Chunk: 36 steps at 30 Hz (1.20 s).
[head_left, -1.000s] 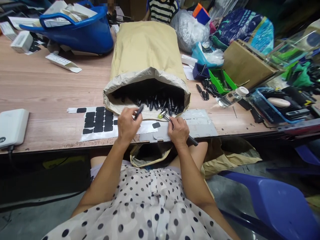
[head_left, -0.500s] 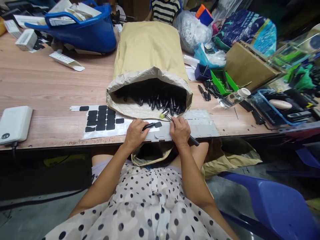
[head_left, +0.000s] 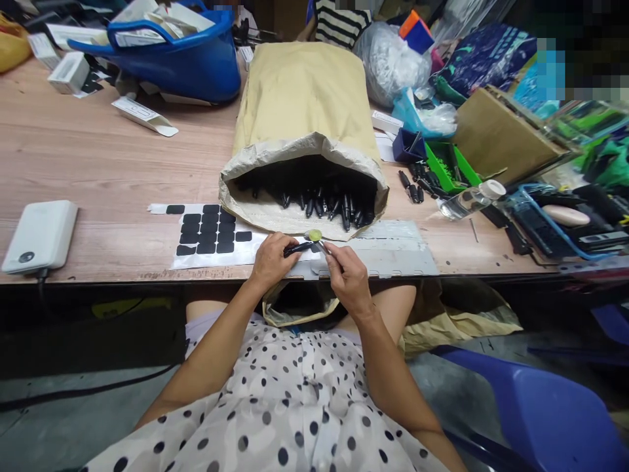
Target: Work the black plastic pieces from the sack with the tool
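My left hand (head_left: 272,259) is closed, pinching a slim black pen-like part (head_left: 295,248) near the table's front edge. My right hand (head_left: 348,274) grips a small hammer (head_left: 314,235) with a yellow face on its metal head. That head is beside the far end of the black part; whether they touch I cannot tell. Just behind both hands lies a yellow paper sack (head_left: 304,88), its mouth facing me, with several black pen-like parts (head_left: 346,211) inside. A white sheet (head_left: 236,258) bearing black rounded squares (head_left: 209,233) lies to the left of my left hand.
A grey board (head_left: 400,246) runs along the front edge. To the left are a white power bank (head_left: 42,236) and a blue basket (head_left: 191,65) of boxes. On the right stand a clear bottle (head_left: 472,198), a green tray (head_left: 449,167) and a blue-rimmed basket (head_left: 528,226). Another person sits opposite.
My right hand has turned the hammer and brought its head left, close to the part in my left hand. The left hand keeps its pinch. The whole view has shifted slightly.
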Available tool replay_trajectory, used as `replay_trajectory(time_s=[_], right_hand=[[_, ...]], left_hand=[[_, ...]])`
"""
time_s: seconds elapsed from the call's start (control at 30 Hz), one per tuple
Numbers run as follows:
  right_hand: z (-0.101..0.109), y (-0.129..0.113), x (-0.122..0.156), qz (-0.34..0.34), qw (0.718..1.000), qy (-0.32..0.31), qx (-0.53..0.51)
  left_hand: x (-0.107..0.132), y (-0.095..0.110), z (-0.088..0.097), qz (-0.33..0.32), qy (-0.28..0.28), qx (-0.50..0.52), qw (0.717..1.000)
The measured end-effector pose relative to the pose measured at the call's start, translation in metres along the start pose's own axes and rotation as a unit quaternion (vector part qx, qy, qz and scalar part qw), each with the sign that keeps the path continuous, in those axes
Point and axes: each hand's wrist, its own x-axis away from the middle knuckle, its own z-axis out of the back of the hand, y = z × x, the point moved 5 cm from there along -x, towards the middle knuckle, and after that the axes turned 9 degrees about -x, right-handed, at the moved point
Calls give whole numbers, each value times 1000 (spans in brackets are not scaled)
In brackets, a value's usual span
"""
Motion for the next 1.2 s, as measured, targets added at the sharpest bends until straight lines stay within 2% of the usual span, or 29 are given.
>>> replay_trajectory(time_s=[0.23,0.4,0.57,0.73,0.83,0.93,1.03,1.2], right_hand=[[-3,-15,1,25,999,-25,-9],[-6,-12,2,-5,997,-61,40],[4,-14,-2,-5,999,-13,32],[5,-10,1,-18,998,-22,49],[9,-6,-1,-15,999,2,41],[14,3,-7,-9,998,37,41],[16,24,-16,-17,995,51,85],[7,61,-25,-19,981,28,192]], left_hand=[[-2,-1,-1,14,-4,8,1000],[-2,0,0,22,-8,11,1000],[-2,0,0,16,-7,12,1000],[-2,0,0,22,-12,7,1000],[-2,1,1,26,-15,6,1000],[-2,1,2,22,-10,6,1000],[-1,1,2,23,-11,5,1000],[0,0,1,-3,-4,9,1000]])
